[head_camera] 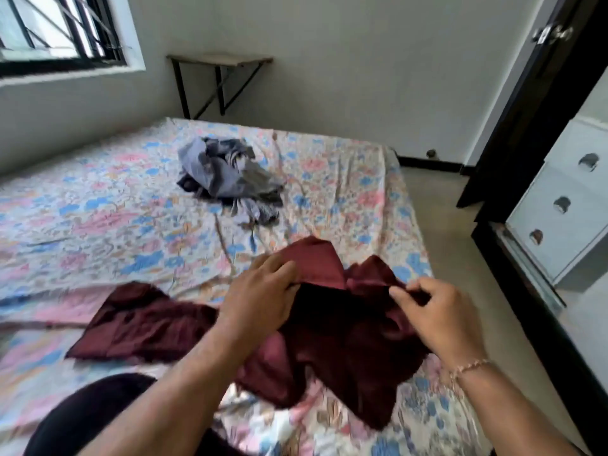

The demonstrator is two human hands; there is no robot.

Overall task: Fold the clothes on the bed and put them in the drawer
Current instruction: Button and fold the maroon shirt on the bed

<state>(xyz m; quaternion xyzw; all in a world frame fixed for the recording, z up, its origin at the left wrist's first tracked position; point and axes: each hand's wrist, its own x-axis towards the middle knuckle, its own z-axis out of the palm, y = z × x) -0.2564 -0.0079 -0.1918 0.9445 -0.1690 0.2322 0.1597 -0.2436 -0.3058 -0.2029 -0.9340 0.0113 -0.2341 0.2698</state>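
A dark maroon garment (332, 343) lies crumpled at the near side of the bed (98, 218), one part spread out to the left. My left hand (260, 301) grips its upper edge near the middle, fingers curled over the cloth. My right hand (427, 314) pinches the same edge further right between thumb and fingers. A heap of grey and blue striped clothes (230, 179) sits unfolded further back on the floral sheet. A white chest of drawers (559, 205) with round finger holes stands at the right, its drawers closed.
A strip of bare floor (460, 245) runs between the bed and the drawers. A dark door frame (513, 126) stands at the right. A small wall shelf (220, 60) and a barred window (59, 28) are beyond the bed.
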